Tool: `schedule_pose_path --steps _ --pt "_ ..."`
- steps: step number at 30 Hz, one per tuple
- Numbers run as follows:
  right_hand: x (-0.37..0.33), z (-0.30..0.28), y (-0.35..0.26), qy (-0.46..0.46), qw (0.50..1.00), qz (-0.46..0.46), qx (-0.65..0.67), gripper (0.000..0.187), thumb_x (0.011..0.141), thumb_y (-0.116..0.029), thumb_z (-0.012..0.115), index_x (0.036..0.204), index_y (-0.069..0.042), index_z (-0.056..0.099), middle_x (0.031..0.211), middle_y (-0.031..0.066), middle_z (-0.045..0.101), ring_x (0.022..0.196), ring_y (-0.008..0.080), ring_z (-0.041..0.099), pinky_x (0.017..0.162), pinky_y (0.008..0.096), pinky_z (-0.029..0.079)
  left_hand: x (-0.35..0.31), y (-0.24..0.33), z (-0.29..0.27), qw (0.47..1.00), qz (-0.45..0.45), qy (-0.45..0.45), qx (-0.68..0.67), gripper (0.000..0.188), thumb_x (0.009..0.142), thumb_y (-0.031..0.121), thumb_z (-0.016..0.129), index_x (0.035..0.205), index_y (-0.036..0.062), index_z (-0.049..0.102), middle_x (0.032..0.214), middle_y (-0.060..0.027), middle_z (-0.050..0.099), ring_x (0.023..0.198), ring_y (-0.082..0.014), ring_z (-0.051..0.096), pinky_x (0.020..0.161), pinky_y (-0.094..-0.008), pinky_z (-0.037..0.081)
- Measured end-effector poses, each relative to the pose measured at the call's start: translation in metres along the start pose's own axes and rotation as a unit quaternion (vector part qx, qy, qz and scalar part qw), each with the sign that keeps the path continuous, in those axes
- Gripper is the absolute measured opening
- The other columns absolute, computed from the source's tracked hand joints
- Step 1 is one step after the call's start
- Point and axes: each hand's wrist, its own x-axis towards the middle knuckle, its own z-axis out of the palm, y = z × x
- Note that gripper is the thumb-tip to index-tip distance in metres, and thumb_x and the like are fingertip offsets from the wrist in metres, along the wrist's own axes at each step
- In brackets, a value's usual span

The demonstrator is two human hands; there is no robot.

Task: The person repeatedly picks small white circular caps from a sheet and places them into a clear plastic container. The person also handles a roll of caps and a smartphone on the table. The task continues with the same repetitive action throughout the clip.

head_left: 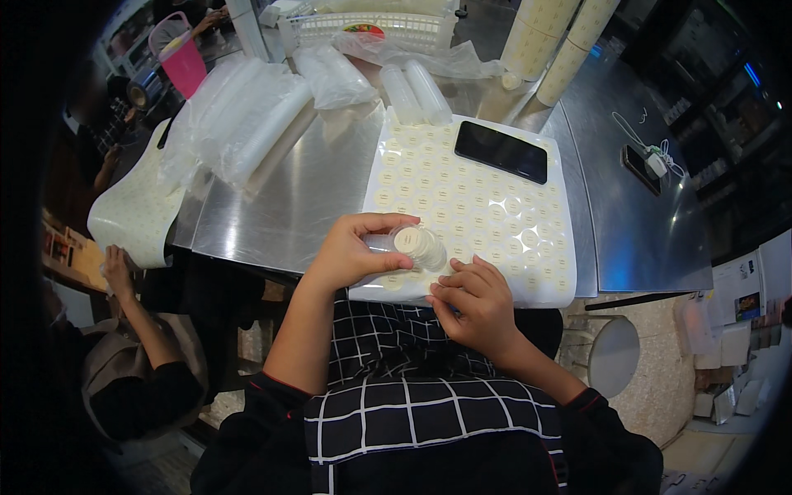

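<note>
1. Stack of clear plastic rounds (422,247), topped with a pale round label, lies tilted over the lower part of a glossy label sheet (481,213), in front of the seated person.
2. The left hand (351,252) is clamped on the stack, thumb below and fingers above, at its left end.
3. The right hand (483,305), fingers bent, is just beside the stack at the sheet's near edge; whether its fingertips grip anything cannot be told.
4. Near the sheet's top, a black phone (502,152) lies beside two clear sleeves (417,92).
5. Bagged plastic stacks (239,124) cover part of the metal table (301,194) to the left; a white basket (371,31) and label rolls (540,41) stand behind.
6. At far left, a co-worker's hand (118,268) touches another sheet (136,223), curling over the table's edge.
</note>
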Motion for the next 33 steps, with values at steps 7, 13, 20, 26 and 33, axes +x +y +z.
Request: schedule_pose_path --steps 7,13,20,26,33 --pt "0.009 -0.005 0.002 -0.028 0.992 0.084 0.092 0.007 0.074 -0.012 0.075 0.078 -0.010 0.070 0.082 0.0008 0.065 0.084 0.0235 0.062 0.082 0.0396 0.044 -0.001 0.001 -0.001 1.000 0.002 -0.010 0.001 0.055 0.066 0.013 0.089 0.116 0.0005 0.069 0.110 -0.0097 0.070 0.101 -0.0125 0.061 0.093 -0.0278 0.047" --pt "0.015 -0.014 0.005 -0.059 0.979 0.111 0.160 0.017 0.072 -0.016 0.079 0.083 -0.010 0.068 0.090 0.0050 0.066 0.091 0.0260 0.061 0.084 0.0385 0.044 -0.001 0.000 -0.001 1.000 0.004 -0.005 0.008 0.055 0.066 0.012 0.089 0.116 0.0007 0.069 0.110 -0.0097 0.070 0.100 -0.0125 0.061 0.092 -0.0279 0.048" --pt "0.013 -0.005 -0.006 -0.048 0.994 0.085 0.044 0.019 0.067 -0.020 0.084 0.079 -0.012 0.070 0.093 0.0025 0.066 0.089 0.0238 0.058 0.082 0.0375 0.044 -0.001 0.001 0.000 1.000 0.000 -0.006 0.009 0.053 0.067 0.011 0.088 0.116 0.0018 0.069 0.109 -0.0095 0.070 0.100 -0.0127 0.061 0.092 -0.0281 0.048" --pt "0.007 -0.001 -0.001 -0.022 0.994 0.079 0.072 0.010 0.070 -0.018 0.081 0.076 -0.013 0.074 0.092 0.0009 0.069 0.085 0.0226 0.058 0.081 0.0373 0.044 -0.001 0.000 0.001 1.000 0.005 -0.008 -0.001 0.052 0.068 0.011 0.087 0.117 0.0017 0.069 0.109 -0.0088 0.070 0.100 -0.0125 0.061 0.091 -0.0280 0.048" --pt "0.009 -0.004 0.005 -0.025 0.984 0.122 0.129 0.008 0.075 -0.015 0.076 0.080 -0.009 0.075 0.090 0.0041 0.071 0.084 0.0231 0.061 0.080 0.0357 0.047 -0.002 -0.003 0.001 1.000 0.013 -0.002 0.016 0.052 0.069 0.011 0.087 0.117 0.0019 0.069 0.107 -0.0073 0.071 0.098 -0.0118 0.061 0.090 -0.0276 0.048"
